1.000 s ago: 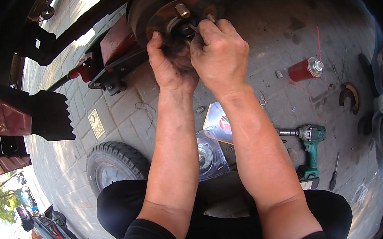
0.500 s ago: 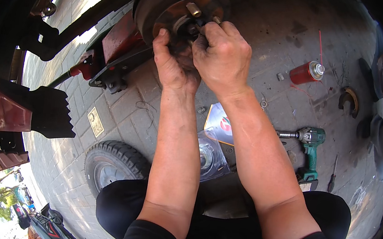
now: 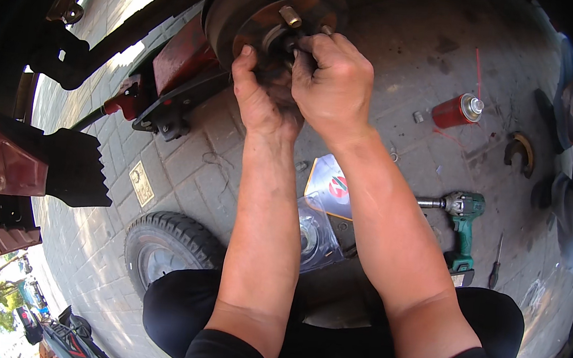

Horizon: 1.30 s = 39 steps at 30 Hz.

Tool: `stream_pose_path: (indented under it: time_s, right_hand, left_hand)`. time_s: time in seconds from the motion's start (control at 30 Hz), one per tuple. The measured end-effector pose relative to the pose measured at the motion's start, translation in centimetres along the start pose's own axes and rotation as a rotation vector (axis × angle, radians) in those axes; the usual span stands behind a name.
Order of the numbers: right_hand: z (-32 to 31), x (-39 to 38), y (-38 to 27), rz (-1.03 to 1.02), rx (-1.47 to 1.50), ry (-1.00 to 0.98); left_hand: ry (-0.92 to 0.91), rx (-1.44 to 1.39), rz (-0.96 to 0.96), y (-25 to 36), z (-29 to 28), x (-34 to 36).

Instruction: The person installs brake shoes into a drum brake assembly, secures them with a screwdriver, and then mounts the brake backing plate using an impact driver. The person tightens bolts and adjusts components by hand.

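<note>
A worn brake drum point(image 3: 248, 11) with a rusty face and a protruding wheel stud point(image 3: 290, 16) is at the top of the view. My left hand point(image 3: 262, 106) is cupped palm up below its hub, the thumb stretched up against the drum's face and apart from the fingers, which are mostly in shadow. My right hand point(image 3: 335, 79) is closed in a pinch at the dark hub centre point(image 3: 285, 45), just right of the left hand. Whatever lies between its blackened fingertips is too dark and small to make out.
Right on the paving are a red spray can point(image 3: 455, 111), a green impact wrench point(image 3: 463, 229), a screwdriver point(image 3: 496, 267) and a curved brake shoe point(image 3: 528, 152). A tyre point(image 3: 171, 244) and clear plastic packaging point(image 3: 318, 242) lie nearer. A red jack point(image 3: 124, 95) stands left, by red bodywork point(image 3: 6, 156).
The right hand's fingertips have shifted slightly at the hub, still pinched. The left hand stays below the hub. The whole view has moved only a little.
</note>
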State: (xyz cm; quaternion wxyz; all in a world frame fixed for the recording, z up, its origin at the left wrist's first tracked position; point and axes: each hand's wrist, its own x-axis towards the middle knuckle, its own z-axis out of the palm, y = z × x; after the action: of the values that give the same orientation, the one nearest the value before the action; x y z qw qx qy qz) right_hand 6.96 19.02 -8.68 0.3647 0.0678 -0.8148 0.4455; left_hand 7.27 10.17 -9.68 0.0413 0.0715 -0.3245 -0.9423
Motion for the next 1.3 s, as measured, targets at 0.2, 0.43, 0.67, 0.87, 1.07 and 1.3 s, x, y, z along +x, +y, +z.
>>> stream_pose_path:
  time_s: [0.2,0.43,0.67,0.87,1.07,1.3]
  right_hand:
    - [-0.6,0.2,0.8,0.142,0.271,-0.071]
    - [-0.4,0.4,1.2,0.462,0.546,-0.150]
    - [-0.4,0.0,1.1,0.465,0.558,-0.157]
    - [-0.6,-0.3,0.8,0.463,0.589,-0.121]
    - [-0.3,-0.3,1.1,0.508,0.562,-0.137]
    - [0.4,-0.7,1.2,0.472,0.581,-0.095]
  left_hand:
    - [0.073,0.021,-0.062,0.4,0.2,-0.3]
    - [0.057,0.031,-0.140,0.8,0.3,-0.6]
    - [0.097,0.042,-0.096,0.6,0.5,-0.5]
    - [0.122,0.019,-0.068,0.5,0.5,-0.4]
    - [0.024,0.003,-0.144,0.7,-0.2,-0.4]
    - [0.060,0.001,-0.097,0.4,-0.3,-0.1]
